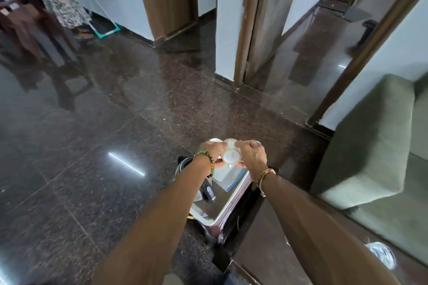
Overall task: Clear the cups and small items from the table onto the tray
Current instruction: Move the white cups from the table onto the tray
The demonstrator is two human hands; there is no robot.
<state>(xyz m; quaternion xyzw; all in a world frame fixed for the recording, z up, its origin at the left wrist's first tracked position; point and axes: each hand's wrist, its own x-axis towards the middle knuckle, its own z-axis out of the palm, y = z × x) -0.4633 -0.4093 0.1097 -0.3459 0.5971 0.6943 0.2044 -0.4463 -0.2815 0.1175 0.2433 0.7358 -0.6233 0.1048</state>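
Left hand [212, 148], right hand [252, 154] hold 1 tilted cup [230, 157] — over tray [228, 201].

The bare left forearm [162, 215] and bare right forearm [312, 215] stretch forward and converge on a small white ceramic cup [230, 157], which is held with its base turned toward the camera. The left hand [212, 150], its wrist ringed by a bracelet of green and amber beads [206, 162], sits at the left of that cup, knuckles up, fingers curled over it and thumb tucked beneath. The right hand [252, 154], with a gold band [266, 173] at the wrist and a ring [257, 143] on one finger, grips the cup's right side with bent fingers.
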